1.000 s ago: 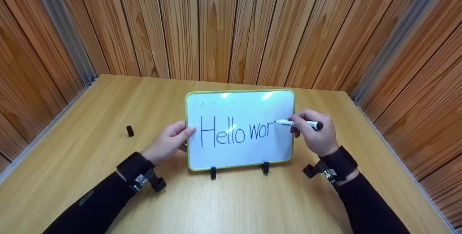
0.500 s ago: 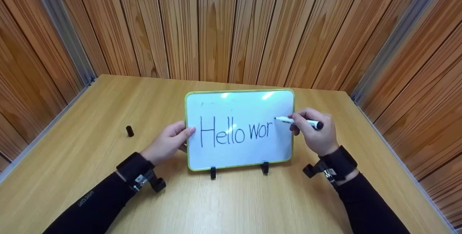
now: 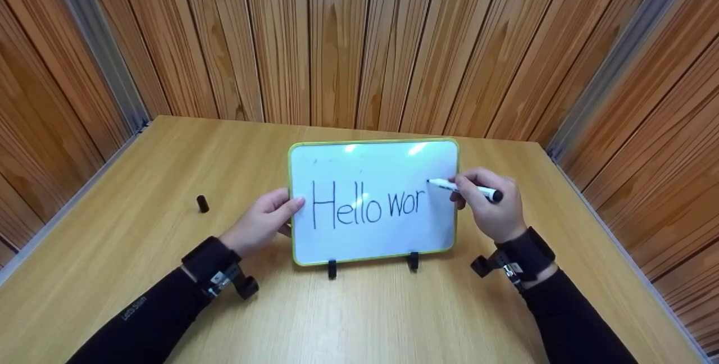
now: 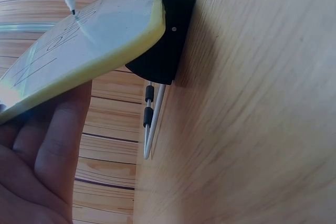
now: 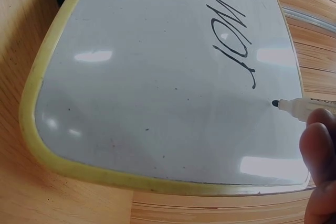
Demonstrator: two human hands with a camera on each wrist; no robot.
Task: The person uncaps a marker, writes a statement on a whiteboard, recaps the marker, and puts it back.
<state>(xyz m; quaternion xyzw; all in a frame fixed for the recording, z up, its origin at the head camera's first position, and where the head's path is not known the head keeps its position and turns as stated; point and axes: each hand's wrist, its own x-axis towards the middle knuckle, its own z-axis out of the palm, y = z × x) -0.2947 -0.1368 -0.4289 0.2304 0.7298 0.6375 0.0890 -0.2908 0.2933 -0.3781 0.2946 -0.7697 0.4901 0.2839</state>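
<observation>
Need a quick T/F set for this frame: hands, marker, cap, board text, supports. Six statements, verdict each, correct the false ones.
1. The right hand holds the marker. True.
2. The left hand grips the bottom edge of the whiteboard. False: it grips the left edge, as seen in the head view.
3. The lettering reads "Hello world". False: it reads "Hello wor".
4. The marker's tip is uncapped. True.
5. In the head view, the black cap is right of the whiteboard. False: it is on the table, left of the whiteboard.
6. Two black supports are at the whiteboard's lower edge. True.
</observation>
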